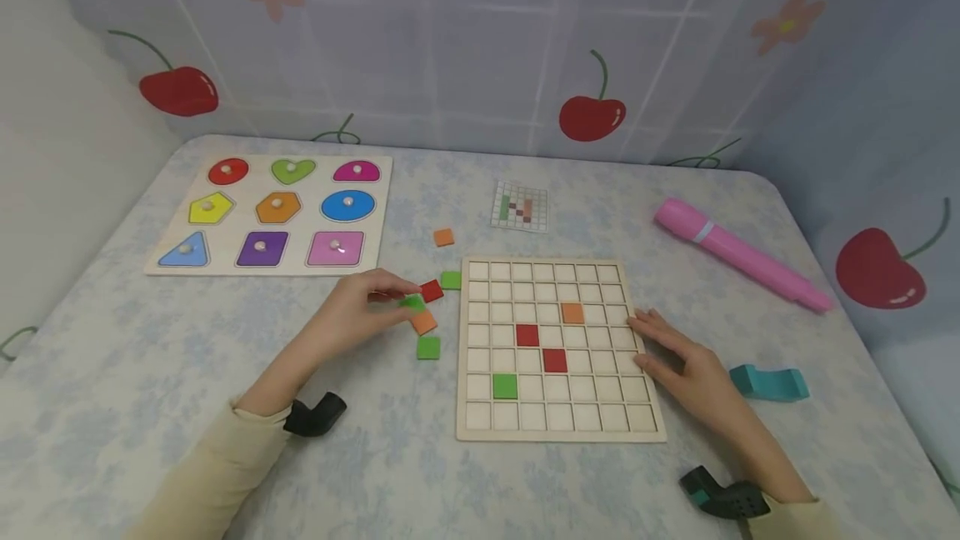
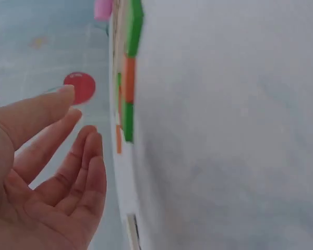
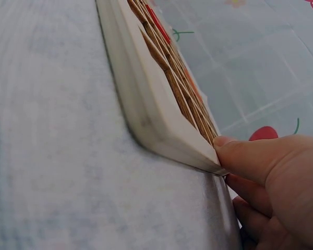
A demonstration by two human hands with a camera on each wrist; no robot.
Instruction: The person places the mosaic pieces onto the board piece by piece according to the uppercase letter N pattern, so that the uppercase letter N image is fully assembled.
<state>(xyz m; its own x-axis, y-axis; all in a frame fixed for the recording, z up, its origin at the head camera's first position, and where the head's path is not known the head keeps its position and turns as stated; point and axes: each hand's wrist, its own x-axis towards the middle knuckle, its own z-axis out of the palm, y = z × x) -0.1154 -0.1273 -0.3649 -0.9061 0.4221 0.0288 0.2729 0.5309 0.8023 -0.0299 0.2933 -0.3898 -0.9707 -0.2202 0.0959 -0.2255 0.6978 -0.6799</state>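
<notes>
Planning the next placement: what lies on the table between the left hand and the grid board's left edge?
In the head view, loose tiles: a red tile, green ones and an orange one lie between the left hand and the grid board.

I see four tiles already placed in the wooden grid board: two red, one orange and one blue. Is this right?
Not quite. The fourth tile in the grid board is green, not blue. The head view shows it in the lower left part, with two red tiles and one orange tile also placed.
</notes>
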